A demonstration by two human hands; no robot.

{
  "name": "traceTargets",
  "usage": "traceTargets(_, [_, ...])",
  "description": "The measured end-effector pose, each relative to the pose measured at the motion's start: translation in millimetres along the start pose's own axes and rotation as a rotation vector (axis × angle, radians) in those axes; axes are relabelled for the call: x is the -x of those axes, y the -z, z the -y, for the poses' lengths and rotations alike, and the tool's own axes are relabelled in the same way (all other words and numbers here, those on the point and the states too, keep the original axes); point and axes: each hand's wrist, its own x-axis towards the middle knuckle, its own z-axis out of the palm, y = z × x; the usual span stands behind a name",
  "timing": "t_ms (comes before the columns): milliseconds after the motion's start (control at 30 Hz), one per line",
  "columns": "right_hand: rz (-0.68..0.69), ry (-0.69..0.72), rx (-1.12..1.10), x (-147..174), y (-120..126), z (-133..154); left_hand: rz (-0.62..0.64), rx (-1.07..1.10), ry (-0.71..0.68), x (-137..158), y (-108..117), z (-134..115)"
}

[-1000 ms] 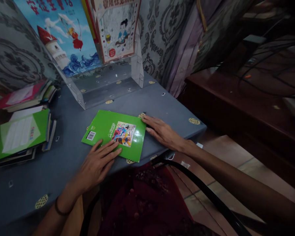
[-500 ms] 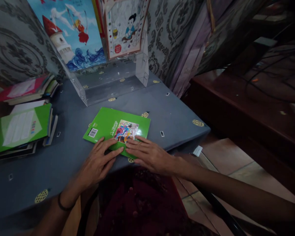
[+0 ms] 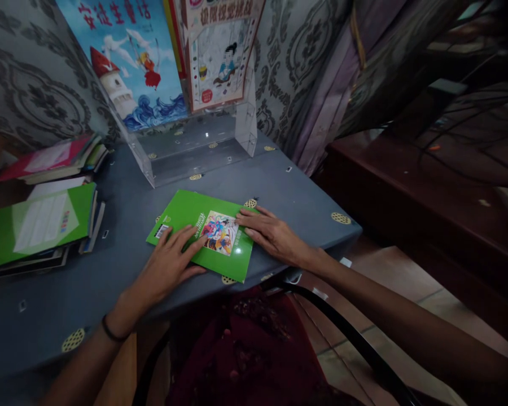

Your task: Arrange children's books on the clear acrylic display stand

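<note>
A green book [image 3: 222, 265] lies flat on the blue-grey tablecloth, with a colourful picture on its cover and a barcode at its left corner. My left hand [image 3: 169, 262] rests on the book's lower left part, fingers stretched out and partly over the barcode. On the book's right edge lies my right hand [image 3: 273, 234], its fingers extended over the upper right corner and the side of the picture. Neither hand grips the book; both press lightly on its surface.
Stacked books with a green one [image 3: 42, 225] on top stand at the left, and behind them a pile topped by a pink book [image 3: 55, 155]. A clear acrylic stand [image 3: 195, 160] at the back holds a blue picture book [image 3: 152, 107] and another book [image 3: 220, 70]. A dark wooden unit [image 3: 376, 169] is at right.
My right hand has slid up and right to the book's right edge, uncovering the picture. My left hand has shifted slightly left over the barcode. The view has tilted slightly.
</note>
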Motion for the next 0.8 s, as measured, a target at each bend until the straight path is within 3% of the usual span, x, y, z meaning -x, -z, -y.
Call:
traceTargets(133, [-0.001,0.007,-0.019,-1,3,1,-0.012,-0.116,-0.142,-5,-4,12])
traceTargets(300, [-0.024,-0.001,-0.050,-7,8,0,-0.178,-0.113,-0.216,-6,-6,17])
traceTargets(533, [-0.050,-0.147,-0.286,-23,32,-6,-0.417,0.121,0.027,-42,11,28])
traceTargets(800, [-0.186,-0.253,-0.704,-55,32,-30,-0.471,0.490,0.324,-68,37,33])
